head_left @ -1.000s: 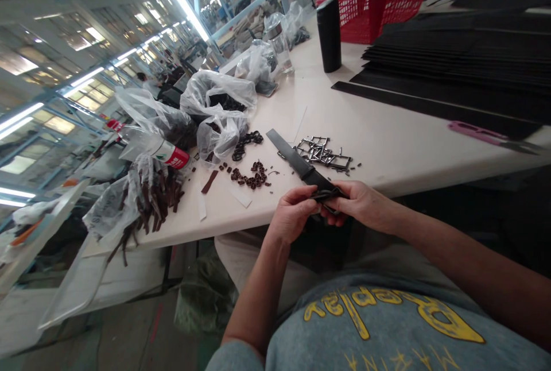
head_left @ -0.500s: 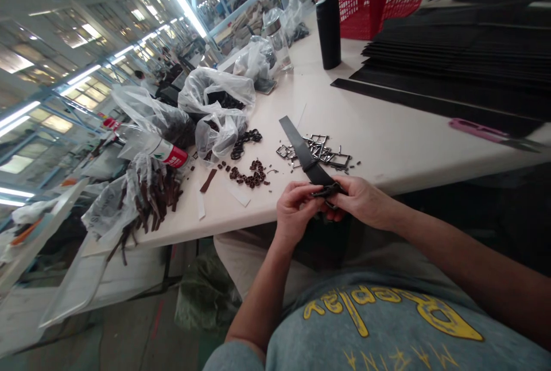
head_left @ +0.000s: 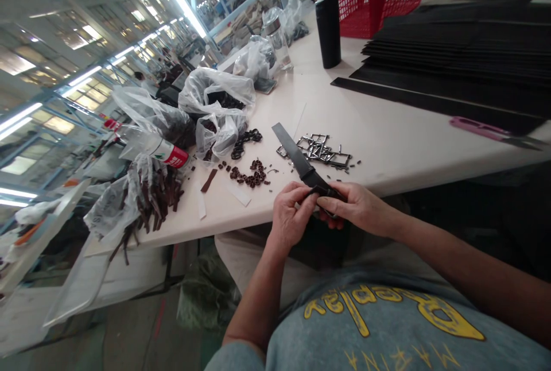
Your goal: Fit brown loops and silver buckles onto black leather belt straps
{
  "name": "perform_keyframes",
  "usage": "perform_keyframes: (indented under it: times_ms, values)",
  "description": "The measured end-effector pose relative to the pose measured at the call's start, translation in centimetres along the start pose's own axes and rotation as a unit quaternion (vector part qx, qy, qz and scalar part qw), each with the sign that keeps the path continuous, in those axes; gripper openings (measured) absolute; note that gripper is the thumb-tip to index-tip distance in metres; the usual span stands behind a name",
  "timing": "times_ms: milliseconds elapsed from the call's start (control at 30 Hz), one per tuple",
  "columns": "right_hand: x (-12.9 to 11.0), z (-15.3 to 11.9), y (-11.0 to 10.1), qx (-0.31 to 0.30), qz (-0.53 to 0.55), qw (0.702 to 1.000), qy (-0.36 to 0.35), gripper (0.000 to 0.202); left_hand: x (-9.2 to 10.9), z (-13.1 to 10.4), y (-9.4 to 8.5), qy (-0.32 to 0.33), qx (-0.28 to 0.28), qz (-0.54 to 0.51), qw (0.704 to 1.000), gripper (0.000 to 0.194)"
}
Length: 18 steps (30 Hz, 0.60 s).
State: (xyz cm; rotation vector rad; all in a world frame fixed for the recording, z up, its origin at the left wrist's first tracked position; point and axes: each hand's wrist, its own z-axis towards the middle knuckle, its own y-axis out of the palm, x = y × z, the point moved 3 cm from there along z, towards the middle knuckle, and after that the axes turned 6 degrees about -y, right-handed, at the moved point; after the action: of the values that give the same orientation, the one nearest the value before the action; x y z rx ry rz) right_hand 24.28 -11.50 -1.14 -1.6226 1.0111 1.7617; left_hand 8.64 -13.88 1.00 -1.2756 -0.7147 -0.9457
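Observation:
Both of my hands grip a black belt strap [head_left: 294, 151] at the table's front edge. My left hand [head_left: 293, 210] is closed, its thumb and fingers pinching the strap's folded end. From the other side my right hand [head_left: 350, 205] is closed on the same end, thumb pressed on top. A narrow loop sits around the strap just above my fingers; the strap's free end points away over the table. Part of a buckle seems to show under the fold, mostly hidden by my fingers. Just beyond lies a pile of metal buckle frames [head_left: 318, 148].
Brown loops [head_left: 252, 174] and black loops [head_left: 246, 142] lie left of the strap, near plastic bags [head_left: 219, 89] and brown strips [head_left: 157, 193]. Rightward are stacked black straps [head_left: 456, 55], pink-handled scissors [head_left: 477, 126], a black flask [head_left: 328, 29] and a red basket [head_left: 359, 15].
The strap's free end has swung slightly left and toward me. My fingers have shifted on the folded end, with my right thumb now laid across it.

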Motion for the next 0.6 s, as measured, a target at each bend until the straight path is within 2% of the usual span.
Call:
perform_keyframes:
  times_ms: [100,167,267,367,467,600]
  values:
    - [0.3,0.2,0.1,0.034,-0.017,0.999,-0.003,0.041,0.1,0.3,0.0,0.001,-0.027,0.006,1.000,0.022]
    - [0.5,0.3,0.1,0.040,-0.027,0.999,-0.015,0.043,-0.3,0.4,0.2,-0.025,-0.023,-0.027,0.999,0.020]
    - [0.7,0.3,-0.1,0.047,-0.034,0.998,-0.034,0.044,-1.1,0.3,0.9,-0.090,0.022,-0.122,0.988,0.020]
    - [0.3,0.1,-0.3,0.058,-0.041,0.996,-0.060,0.041,-1.6,0.2,1.5,-0.138,0.068,-0.200,0.968,0.033]
    - [-0.5,-0.3,-0.2,0.065,-0.049,0.992,-0.093,0.036,-2.0,0.5,2.1,-0.183,0.076,-0.292,0.936,0.048]
    - [-0.8,-0.6,0.2,0.055,-0.060,0.992,-0.100,0.032,-1.9,1.4,2.6,-0.236,0.059,-0.443,0.863,0.059]
